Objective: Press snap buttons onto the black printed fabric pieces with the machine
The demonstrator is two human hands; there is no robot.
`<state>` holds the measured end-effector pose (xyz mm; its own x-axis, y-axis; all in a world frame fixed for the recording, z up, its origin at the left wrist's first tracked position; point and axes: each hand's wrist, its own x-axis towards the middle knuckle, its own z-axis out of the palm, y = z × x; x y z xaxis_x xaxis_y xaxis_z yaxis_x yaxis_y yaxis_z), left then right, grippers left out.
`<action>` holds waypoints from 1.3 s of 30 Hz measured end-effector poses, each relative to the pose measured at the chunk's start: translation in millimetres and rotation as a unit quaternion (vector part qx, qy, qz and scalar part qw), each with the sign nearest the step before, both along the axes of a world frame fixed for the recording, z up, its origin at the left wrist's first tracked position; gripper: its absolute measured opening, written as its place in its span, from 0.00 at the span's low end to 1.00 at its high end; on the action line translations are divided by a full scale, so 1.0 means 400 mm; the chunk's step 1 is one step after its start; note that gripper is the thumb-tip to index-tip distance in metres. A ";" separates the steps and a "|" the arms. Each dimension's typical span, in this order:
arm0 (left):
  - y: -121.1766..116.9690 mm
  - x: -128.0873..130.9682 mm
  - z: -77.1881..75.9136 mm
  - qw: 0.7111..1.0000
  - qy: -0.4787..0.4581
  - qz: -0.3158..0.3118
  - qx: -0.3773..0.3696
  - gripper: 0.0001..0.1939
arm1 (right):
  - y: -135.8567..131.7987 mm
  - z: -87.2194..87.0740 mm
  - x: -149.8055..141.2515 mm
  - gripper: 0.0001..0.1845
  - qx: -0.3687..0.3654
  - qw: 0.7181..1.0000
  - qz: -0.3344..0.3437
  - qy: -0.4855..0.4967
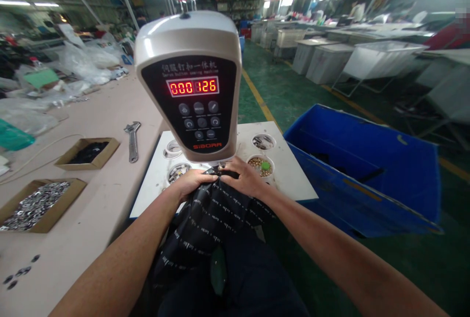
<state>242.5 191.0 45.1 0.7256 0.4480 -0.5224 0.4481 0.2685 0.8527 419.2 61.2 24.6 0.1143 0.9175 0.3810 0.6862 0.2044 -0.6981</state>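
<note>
Before me stands a button-fastening machine (189, 86), its red display reading 000126. Under its head, black fabric with white lettering (209, 219) is bunched up and hangs down over my lap. My left hand (194, 181) pinches the fabric's upper edge from the left, thumb pointing inward. My right hand (240, 176) grips the same edge from the right, with its fingers close to the machine's working point. The two hands nearly meet there. The fastener spot itself is mostly hidden by the fingers and the machine head.
A white machine table (293, 187) has round cups of small metal parts, one with gold pieces (257, 164). On the left table lie an adjustable wrench (132, 143), a box of metal fasteners (35, 204) and a box of black pieces (88, 153). A blue bin (367, 199) stands right.
</note>
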 end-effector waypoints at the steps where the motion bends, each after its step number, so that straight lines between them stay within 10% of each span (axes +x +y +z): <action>1: 0.000 0.001 0.001 1.000 0.000 -0.004 0.007 0.28 | -0.002 -0.008 0.002 0.14 0.000 1.000 0.008 -0.003; 15: 0.022 -0.040 0.003 0.917 0.029 -0.030 0.398 0.27 | -0.007 -0.013 0.008 0.16 -0.034 0.994 -0.003 -0.109; 28: 0.016 -0.051 -0.013 0.880 0.017 -0.090 0.466 0.18 | -0.016 -0.023 0.015 0.17 -0.021 0.989 -0.014 -0.145; 39: -0.034 -0.036 -0.030 0.850 0.048 -0.007 0.525 0.19 | -0.016 -0.034 0.013 0.16 -0.010 0.988 -0.025 -0.152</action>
<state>228.2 177.5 33.0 0.7115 0.6951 0.1033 0.5255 -0.6239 0.5784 424.6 54.8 10.8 0.0420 0.9216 0.3859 0.8740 0.1532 -0.4611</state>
